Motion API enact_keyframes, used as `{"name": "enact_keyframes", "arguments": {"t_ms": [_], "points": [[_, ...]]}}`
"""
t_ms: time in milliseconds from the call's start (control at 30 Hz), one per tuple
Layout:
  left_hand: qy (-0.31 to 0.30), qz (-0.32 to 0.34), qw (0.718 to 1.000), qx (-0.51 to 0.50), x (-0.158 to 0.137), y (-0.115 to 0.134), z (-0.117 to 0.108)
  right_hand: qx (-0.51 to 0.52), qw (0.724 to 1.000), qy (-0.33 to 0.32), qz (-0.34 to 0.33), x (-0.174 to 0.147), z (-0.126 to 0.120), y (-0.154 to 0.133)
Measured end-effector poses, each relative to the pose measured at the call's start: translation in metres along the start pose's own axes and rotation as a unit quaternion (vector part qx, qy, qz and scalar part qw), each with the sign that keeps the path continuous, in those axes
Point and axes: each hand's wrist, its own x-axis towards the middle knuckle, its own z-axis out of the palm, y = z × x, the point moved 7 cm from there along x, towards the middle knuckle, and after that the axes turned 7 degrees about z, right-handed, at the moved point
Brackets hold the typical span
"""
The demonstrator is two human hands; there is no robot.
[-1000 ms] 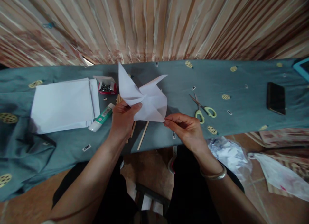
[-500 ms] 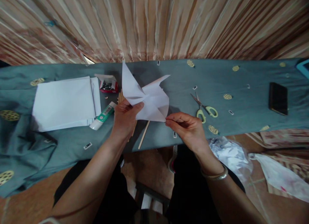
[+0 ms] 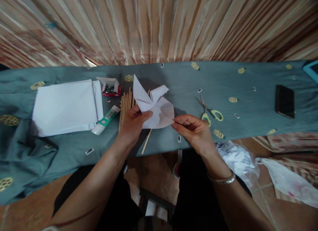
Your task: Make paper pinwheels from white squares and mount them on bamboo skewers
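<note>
At the clock's centre, a pinwheel-shaped folded white paper [image 3: 159,115] is hanging between two bare hands above a grey-green patterned tablecloth [image 3: 258,116]. At eight o'clock, the left hand [image 3: 131,123] is gripping its side, nearly closed, the thumb pressing on top and the other fingers hiding mostly underneath. At four o'clock, the right hand [image 3: 193,131] is pinching the paper's corner between thumb and forefinger, the remaining fingers curling inward; a silvery bracelet [image 3: 225,180] is circling that wrist. Slim pale wooden sticks [image 3: 126,105] are lying side by side at nine o'clock, while a loose wooden stick [image 3: 147,141] is poking out at seven. Farther out at nine, a green-and-white cylindrical glue stick [image 3: 106,120] is lying beside a stack of white paper sheets [image 3: 64,106]. At ten, a small red-and-white open box [image 3: 118,89] is holding silvery pieces too small to identify. Green-handled metal scissors [image 3: 206,108] are lying part-open at three o'clock.
</note>
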Motion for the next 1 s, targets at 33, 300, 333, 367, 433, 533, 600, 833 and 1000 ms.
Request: {"name": "enact_keyframes", "arguments": {"t_ms": [33, 300, 333, 367, 433, 533, 600, 833, 1000], "points": [[-0.011, -0.011, 1.0, 0.002, -0.001, -0.003, 0.002, -0.001, 1.0, 0.002, 0.0, 0.0, -0.002, 0.0], [-0.027, -0.037, 0.999, 0.028, -0.005, -0.012, 0.003, -0.023, 0.999, -0.017, 0.017, -0.001, -0.007, 0.001], [-0.025, -0.039, 0.998, 0.029, -0.005, -0.012, 0.003, -0.028, 0.999, -0.018, 0.014, -0.001, -0.009, 0.0], [-0.021, -0.042, 0.999, 0.028, -0.005, -0.012, 0.002, -0.039, 0.999, -0.016, 0.01, -0.001, -0.012, -0.002], [-0.015, -0.046, 0.999, 0.022, -0.004, -0.01, 0.0, -0.081, 0.997, 0.009, -0.005, 0.001, -0.023, -0.006], [-0.01, -0.048, 0.999, 0.009, -0.003, -0.007, -0.001, -0.227, 0.97, 0.075, -0.039, 0.003, -0.04, -0.01], [-0.009, -0.051, 0.999, 0.003, -0.002, -0.007, -0.002, -0.353, 0.928, 0.096, -0.067, 0.004, -0.041, -0.011], [-0.006, -0.064, 0.998, -0.006, -0.003, -0.004, 0.0, -0.469, 0.868, 0.067, -0.153, 0.001, -0.022, -0.013], [-0.019, -0.086, 0.996, -0.014, -0.006, -0.004, 0.003, -0.293, 0.944, 0.025, -0.151, -0.002, -0.023, -0.024]]}}
